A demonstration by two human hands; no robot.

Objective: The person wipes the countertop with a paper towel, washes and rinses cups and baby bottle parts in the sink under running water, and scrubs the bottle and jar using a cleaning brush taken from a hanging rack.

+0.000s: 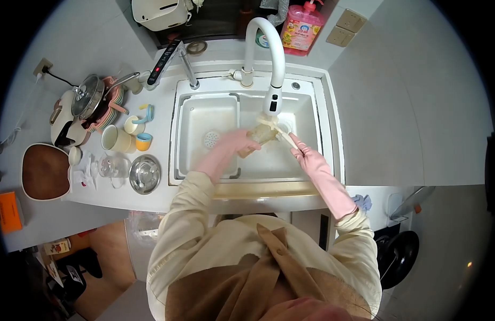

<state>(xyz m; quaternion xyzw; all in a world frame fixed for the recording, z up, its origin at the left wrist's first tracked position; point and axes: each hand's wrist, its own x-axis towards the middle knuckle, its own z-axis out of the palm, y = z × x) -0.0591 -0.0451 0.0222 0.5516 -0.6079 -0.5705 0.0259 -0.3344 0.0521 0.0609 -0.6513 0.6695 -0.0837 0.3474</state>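
Note:
Over the white sink (247, 172), my left hand (240, 143) in a pink rubber glove is closed round a tan, partly see-through container (261, 135). My right hand (307, 156), also gloved in pink, grips a white brush (284, 136) by its handle. The brush's head is at the container's upper edge, under the white faucet (273, 101). Water running over the container blurs its shape.
Left of the sink stand a metal bowl (145, 174), a cream cup (117, 139), a yellow and blue cup (143, 142) and a glass-lidded pot (88, 99). Behind the sink is a pink soap bottle (301, 31). A black pan (401, 259) is at the lower right.

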